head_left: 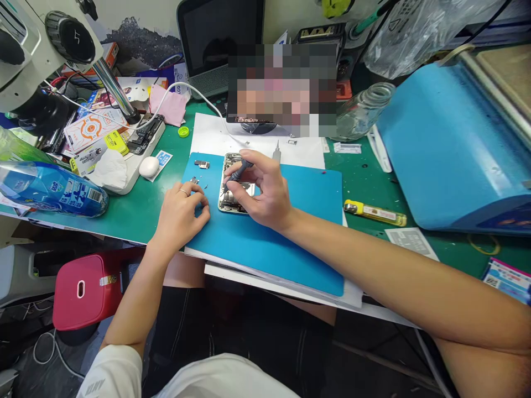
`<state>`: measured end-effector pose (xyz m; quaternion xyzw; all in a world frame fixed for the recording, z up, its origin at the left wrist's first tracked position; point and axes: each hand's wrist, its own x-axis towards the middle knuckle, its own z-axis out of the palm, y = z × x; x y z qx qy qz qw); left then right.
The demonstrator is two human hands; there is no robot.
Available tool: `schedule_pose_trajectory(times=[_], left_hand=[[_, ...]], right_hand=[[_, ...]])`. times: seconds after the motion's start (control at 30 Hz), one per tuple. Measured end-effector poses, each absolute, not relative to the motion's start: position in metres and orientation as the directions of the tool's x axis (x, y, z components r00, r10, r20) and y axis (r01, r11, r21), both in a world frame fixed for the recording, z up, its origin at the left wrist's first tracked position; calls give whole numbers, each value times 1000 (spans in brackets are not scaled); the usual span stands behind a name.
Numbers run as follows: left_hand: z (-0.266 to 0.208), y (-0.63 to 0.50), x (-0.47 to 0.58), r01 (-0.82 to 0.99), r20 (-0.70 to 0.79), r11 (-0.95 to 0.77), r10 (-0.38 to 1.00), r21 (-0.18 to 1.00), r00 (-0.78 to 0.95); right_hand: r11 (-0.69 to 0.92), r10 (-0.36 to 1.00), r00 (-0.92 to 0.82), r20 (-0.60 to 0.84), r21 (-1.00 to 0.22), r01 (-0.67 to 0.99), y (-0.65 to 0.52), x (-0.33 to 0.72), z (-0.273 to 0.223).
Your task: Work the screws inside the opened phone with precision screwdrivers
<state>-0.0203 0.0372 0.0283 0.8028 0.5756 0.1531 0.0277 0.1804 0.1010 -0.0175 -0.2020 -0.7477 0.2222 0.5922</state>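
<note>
An opened smartphone (227, 203) lies on the blue mat (265, 243) with its inner boards and metal plates bare. My right hand (267, 193) is over it, closed on a slim grey screwdriver (241, 170) held at a slant, its tip down at the phone's left side. Part of the phone is hidden under that hand. My left hand (181, 213) rests on the mat's left edge, fingers loosely bent and apart, with nothing visible in it. Beside its fingertips lie tiny loose parts (194, 180), and a small metal component (202, 165) sits farther back.
A second pointed tool (276, 150) lies behind my right hand. A yellow cutter knife (375, 213) is right of the mat. A microscope (74, 44) stands at left above a blue packet (53, 188). A glass jar (360, 110) and a large blue machine (435, 143) occupy the right.
</note>
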Motion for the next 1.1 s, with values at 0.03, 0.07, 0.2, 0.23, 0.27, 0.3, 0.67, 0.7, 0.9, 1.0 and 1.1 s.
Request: schedule_pose_trajectory(times=[0.03,0.07,0.2,0.23,0.27,0.3,0.67,0.7,0.9,1.0,1.1], left_hand=[[28,37,-21,914,220,-335,932,229,287],[28,36,-22,911,226,-336,932,238,284],[29,33,-22,902,248,-344,927,262,281],[29,32,-22,900,253,-346,926,265,282],[30,31,-23,898,258,-348,924,268,281],[30,31,-24,897,266,-349,923,271,278],[23,33,-16,889,253,-432,887,151,387],[22,34,-14,890,244,-438,883,123,401],[20,38,-7,898,236,-428,887,97,397],[19,41,-5,890,238,-439,884,122,403],[19,46,-2,888,222,-442,885,125,409]], right_hand=[[819,565,-219,795,-572,40,101,181,-17],[819,566,-221,794,-572,41,101,181,-17],[816,570,-227,789,-577,42,101,181,-18],[815,571,-225,790,-578,41,100,181,-18],[815,571,-221,791,-578,39,100,181,-18],[815,571,-217,792,-578,36,100,181,-18],[802,591,-226,774,-593,69,100,181,-19],[802,592,-222,775,-593,69,100,181,-19],[817,569,-202,797,-575,33,102,179,-20],[812,578,-207,790,-582,43,101,178,-20],[820,567,-203,798,-571,47,101,178,-20]])
